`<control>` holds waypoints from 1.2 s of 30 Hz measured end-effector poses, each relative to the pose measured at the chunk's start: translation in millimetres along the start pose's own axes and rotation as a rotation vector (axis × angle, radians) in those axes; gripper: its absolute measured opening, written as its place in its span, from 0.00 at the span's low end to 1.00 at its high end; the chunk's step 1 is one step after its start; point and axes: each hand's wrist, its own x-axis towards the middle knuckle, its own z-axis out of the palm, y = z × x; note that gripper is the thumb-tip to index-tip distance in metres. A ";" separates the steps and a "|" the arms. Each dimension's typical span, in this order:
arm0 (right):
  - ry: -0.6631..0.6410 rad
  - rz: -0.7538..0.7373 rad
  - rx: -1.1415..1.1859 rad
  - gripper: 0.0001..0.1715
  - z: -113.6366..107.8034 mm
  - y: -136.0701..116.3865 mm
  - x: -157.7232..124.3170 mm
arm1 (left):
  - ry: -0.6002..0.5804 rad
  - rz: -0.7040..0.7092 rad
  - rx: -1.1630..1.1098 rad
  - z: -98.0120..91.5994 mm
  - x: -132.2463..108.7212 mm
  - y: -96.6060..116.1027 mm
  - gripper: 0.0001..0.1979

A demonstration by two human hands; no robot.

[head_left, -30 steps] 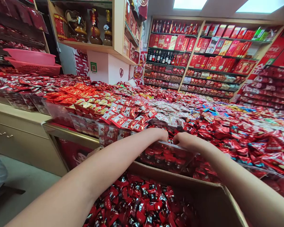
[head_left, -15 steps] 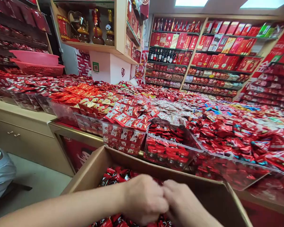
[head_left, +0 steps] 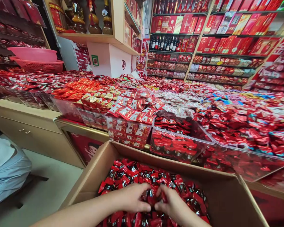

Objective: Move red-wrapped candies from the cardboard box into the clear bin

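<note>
Red-and-black wrapped candies [head_left: 130,175] fill the bottom of a cardboard box [head_left: 170,164] in front of me. My left hand [head_left: 134,198] reaches in from the left, thumb and fingers curled round some of these packets. Facing it, my right hand [head_left: 171,203] curls in the same way from the right side. Between the two hands a red packet [head_left: 152,196] shows, touched by the fingertips. Some fingers are buried among the candies, so how many packets each hand holds is hidden.
Beyond the box, a clear bin [head_left: 172,146] holds similar red packets beside a bin of red-and-white packets [head_left: 130,127]. More heaped sweets spread across the counter. Pink baskets [head_left: 34,55] stand at left. A person in pale clothing [head_left: 8,165] is at the left edge.
My hands were close together as fists above the candies; now they are lower among the packets, slightly apart with fingers curled. The view has tilted down, showing more of the box.
</note>
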 end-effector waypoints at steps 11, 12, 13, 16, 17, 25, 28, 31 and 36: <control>0.020 0.114 0.597 0.13 -33.9 -55.4 -9.3 | -0.038 -0.080 -0.391 9.9 2.8 39.6 0.13; 0.016 0.133 0.631 0.14 -34.8 -55.0 -9.7 | -0.025 -0.076 -0.405 9.2 2.5 40.0 0.12; 0.011 0.154 0.673 0.14 -35.2 -54.8 -10.1 | -0.017 -0.065 -0.422 8.5 2.2 40.1 0.11; 0.033 0.190 0.747 0.15 -34.9 -56.1 -11.4 | -0.004 -0.020 -0.464 7.0 1.1 41.4 0.10; 0.050 0.194 0.747 0.15 -34.7 -57.2 -11.9 | 0.003 -0.008 -0.473 6.6 0.5 42.4 0.10; -0.007 0.051 0.535 0.14 -30.3 -63.4 -17.3 | -0.079 0.011 -0.688 -3.7 -5.8 48.5 0.15; 0.090 -0.171 0.183 0.07 -31.5 -63.8 -18.9 | -0.235 -0.119 -0.833 -6.1 -6.6 45.3 0.19; 0.184 -0.333 -0.083 0.11 -34.0 -64.7 -20.0 | -0.189 -0.136 -0.908 -4.4 -6.1 42.9 0.19; 0.281 -0.151 0.150 0.16 -34.0 -67.6 -20.1 | 0.064 0.043 -0.948 2.2 -4.0 47.4 0.20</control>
